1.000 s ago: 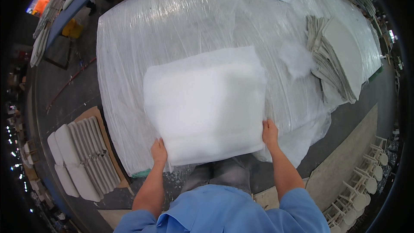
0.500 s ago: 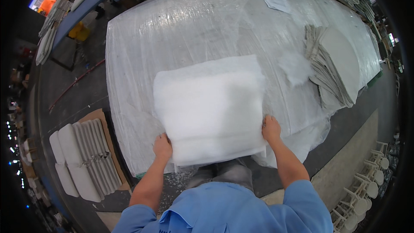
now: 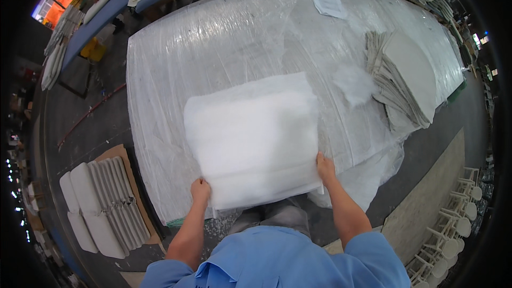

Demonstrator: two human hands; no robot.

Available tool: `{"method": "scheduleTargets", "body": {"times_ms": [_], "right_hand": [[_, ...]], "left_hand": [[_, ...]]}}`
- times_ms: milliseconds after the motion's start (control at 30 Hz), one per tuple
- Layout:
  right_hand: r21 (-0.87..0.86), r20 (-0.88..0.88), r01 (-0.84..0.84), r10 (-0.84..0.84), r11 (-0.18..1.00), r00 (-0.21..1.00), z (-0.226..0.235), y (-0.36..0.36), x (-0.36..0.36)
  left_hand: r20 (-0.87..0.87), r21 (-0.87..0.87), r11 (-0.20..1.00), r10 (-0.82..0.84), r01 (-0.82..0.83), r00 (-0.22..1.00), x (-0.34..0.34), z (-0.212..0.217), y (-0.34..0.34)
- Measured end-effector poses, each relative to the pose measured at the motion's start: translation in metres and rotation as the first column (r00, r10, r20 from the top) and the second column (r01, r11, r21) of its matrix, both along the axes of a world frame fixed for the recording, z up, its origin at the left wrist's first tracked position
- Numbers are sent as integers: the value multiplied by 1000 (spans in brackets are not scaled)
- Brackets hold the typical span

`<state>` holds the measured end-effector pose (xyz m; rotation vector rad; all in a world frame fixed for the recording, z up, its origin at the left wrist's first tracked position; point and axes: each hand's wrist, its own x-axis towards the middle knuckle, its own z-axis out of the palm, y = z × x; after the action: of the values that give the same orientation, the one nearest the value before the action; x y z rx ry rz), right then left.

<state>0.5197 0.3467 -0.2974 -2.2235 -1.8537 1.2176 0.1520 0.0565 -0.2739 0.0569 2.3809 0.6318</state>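
A thick sheet of white wadding (image 3: 253, 133) lies over the near edge of a plastic-wrapped stack (image 3: 160, 69) in front of me. My left hand (image 3: 201, 190) is closed on its near left edge, and my right hand (image 3: 326, 168) grips its right edge a little farther up. Both sets of fingertips are partly hidden by the wadding. A crease runs across the sheet near its front, and its front edge overhangs close to my body. What lies beneath it, if anything, is hidden. A loose tuft of white fluff (image 3: 354, 84) rests to its right.
Grey-white fabric covers (image 3: 408, 74) are piled at the right of the stack. A paper sheet (image 3: 327, 3) lies at the far side. White cushions (image 3: 101, 200) stand on cardboard on the left floor, and white stools (image 3: 450, 245) line the right. Blue tables (image 3: 101, 24) stand beyond.
The near edge of the wadding has shifted slightly toward me, with both hands lower in the view and still on its edges. The whole view has tilted a little.
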Motion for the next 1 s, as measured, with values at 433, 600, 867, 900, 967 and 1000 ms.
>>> {"method": "scheduleTargets", "body": {"times_ms": [433,600,867,900,967,1000], "right_hand": [[-269,-120,240,-280,933,953,-3,-3,-9],[-186,211,-185,223,965,952,18,12,-16],[261,-73,-162,187,952,980,22,78,11],[298,-219,-45,114,954,969,18,83,7],[220,-398,52,41,974,917,0,90,-12],[204,-468,71,34,977,883,3,100,-29]], "left_hand": [[548,208,791,393,-575,739,20,0,8],[112,-301,927,-199,224,974,9,9,10],[-248,51,992,-97,113,964,-25,46,7],[-283,228,973,26,41,959,-29,42,16],[-280,430,901,196,-60,940,-43,35,40],[-227,491,860,277,-136,933,-52,19,48]]}}
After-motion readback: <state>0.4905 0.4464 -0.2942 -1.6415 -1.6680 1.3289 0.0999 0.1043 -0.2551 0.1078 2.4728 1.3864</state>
